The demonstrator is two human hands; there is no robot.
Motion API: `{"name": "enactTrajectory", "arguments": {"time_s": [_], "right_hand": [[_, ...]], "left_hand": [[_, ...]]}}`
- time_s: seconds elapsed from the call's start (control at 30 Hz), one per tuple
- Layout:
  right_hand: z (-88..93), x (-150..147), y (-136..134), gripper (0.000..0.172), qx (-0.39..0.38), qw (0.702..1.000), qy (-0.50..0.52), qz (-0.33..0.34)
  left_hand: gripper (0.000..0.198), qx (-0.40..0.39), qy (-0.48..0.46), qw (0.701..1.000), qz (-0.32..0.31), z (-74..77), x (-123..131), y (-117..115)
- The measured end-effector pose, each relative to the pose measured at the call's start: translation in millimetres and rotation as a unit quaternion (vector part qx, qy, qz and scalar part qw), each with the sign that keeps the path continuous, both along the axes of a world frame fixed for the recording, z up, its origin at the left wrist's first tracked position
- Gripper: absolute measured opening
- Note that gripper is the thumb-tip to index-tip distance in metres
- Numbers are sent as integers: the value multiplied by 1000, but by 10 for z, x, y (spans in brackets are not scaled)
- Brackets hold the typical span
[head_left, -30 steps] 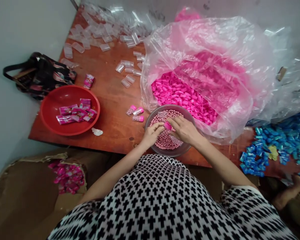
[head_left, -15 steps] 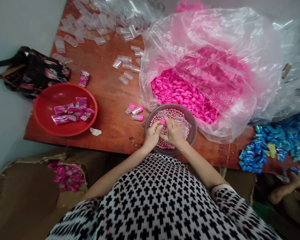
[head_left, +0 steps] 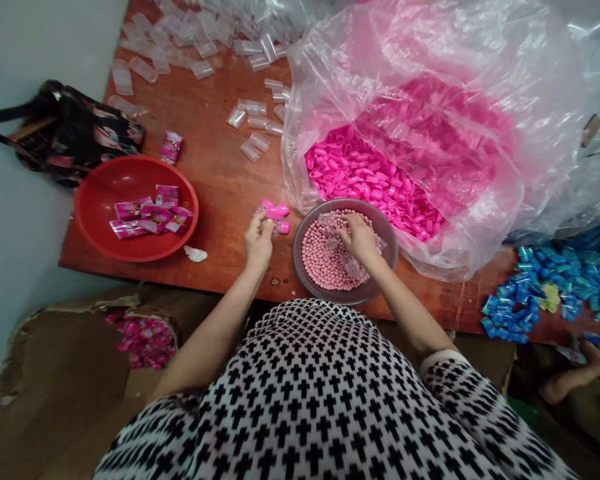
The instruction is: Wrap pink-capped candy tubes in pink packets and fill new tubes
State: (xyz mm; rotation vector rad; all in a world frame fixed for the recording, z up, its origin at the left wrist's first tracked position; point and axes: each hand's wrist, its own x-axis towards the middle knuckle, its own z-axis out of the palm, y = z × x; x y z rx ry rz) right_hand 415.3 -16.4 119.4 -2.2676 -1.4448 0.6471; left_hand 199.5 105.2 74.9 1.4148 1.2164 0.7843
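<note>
My left hand (head_left: 259, 241) is over the table beside a small group of bottles with pink caps (head_left: 282, 227); its fingers are closed round a pink-capped bottle (head_left: 267, 205). To the right stands a grey bowl (head_left: 300, 270) filled with pink beads (head_left: 325, 263), with some clear containers (head_left: 354, 268) lying on the beads. My right hand (head_left: 356, 238) reaches into this bowl, its fingers bent and touching the contents near a clear container; whether they grip anything is too small to tell.
A large clear bag of pink caps (head_left: 375, 180) lies behind the bowl. Left are a red bowl (head_left: 95, 233) with pink packets and a black bag (head_left: 75, 137). Clear containers (head_left: 253, 107) lie at the back, blue packets (head_left: 510, 307) at right, near another person's hand (head_left: 597, 353).
My hands have moved apart. My left hand has carried the pink-capped bottle left to the others; my right hand has let go of it and stayed over the bead bowl. The view has shifted slightly.
</note>
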Motion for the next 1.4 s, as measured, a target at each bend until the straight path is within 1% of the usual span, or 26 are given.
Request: {"name": "enactTrajectory", "arguments": {"time_s": [0.03, 0.1, 0.13, 0.2, 0.23, 0.3, 0.37, 0.43, 0.5, 0.57, 0.67, 0.73, 0.77, 0.83, 0.87, 0.93, 0.97, 1.03, 1.13, 1.23, 1.4], "right_hand": [[-22, 122, -28, 32, -28, 999, -14, -16], [-86, 254, -76, 26, -76, 997, -22, -3], [-128, 257, -87, 25, -91, 996, -20, 12], [-227, 161, -72, 24, -100, 994, -15, 33], [-279, 84, -48, 25, -101, 994, -16, 29], [-375, -69, 20, 27, -92, 996, -5, -4], [-440, -164, 82, 23, -65, 996, 43, -44], [-459, -182, 108, 18, -31, 992, 103, -63], [-434, -154, 84, 19, -11, 987, 146, -62], [-378, -118, 17, 26, -3, 983, 176, -58], [-262, -69, -122, 37, 25, 957, 285, -55], [-161, -19, -206, 42, 70, 936, 341, -52], [-103, 15, -237, 47, 92, 933, 345, -42], [24, 96, -270, 54, 121, 945, 304, 5], [87, 137, -273, 52, 125, 952, 275, 44], [192, 207, -261, 42, 124, 960, 220, 125], [227, 232, -252, 36, 125, 961, 193, 156], [253, 259, -242, 31, 131, 960, 151, 195], [201, 266, -269, 28, 134, 961, 122, 210], [112, 251, -347, 21, 97, 967, 127, 197], [38, 201, -493, 13, 60, 980, 138, 133]], "left_hand": [[47, 19, 14, 1000, 2, -6, -21, 68], [46, 47, 32, 998, -5, 19, -36, 107], [45, 56, 34, 998, -11, 48, -25, 76], [39, 80, 45, 995, -38, 118, 32, -66], [36, 89, 51, 993, -57, 149, 74, -160], [32, 89, 60, 989, -104, 181, 169, -346], [31, 69, 65, 985, -147, 161, 262, -482], [33, 46, 70, 980, -180, 102, 348, -549], [40, 21, 70, 978, -196, 31, 429, -567], [45, -18, 43, 979, -200, -22, 506, -572], [43, -109, -50, 975, -187, -31, 588, -601], [45, -178, -114, 961, -180, 7, 610, -625], [48, -207, -137, 952, -181, 34, 613, -633], [52, -242, -160, 936, -200, 91, 614, -634], [53, -249, -162, 931, -212, 119, 614, -629], [55, -255, -159, 925, -232, 166, 618, -612], [57, -254, -154, 924, -240, 185, 620, -604], [59, -240, -138, 927, -252, 210, 624, -586], [57, -187, -99, 938, -274, 214, 632, -550], [52, -125, -58, 938, -319, 185, 664, -500], [38, -11, -17, 927, -374, 146, 742, -485]]}}
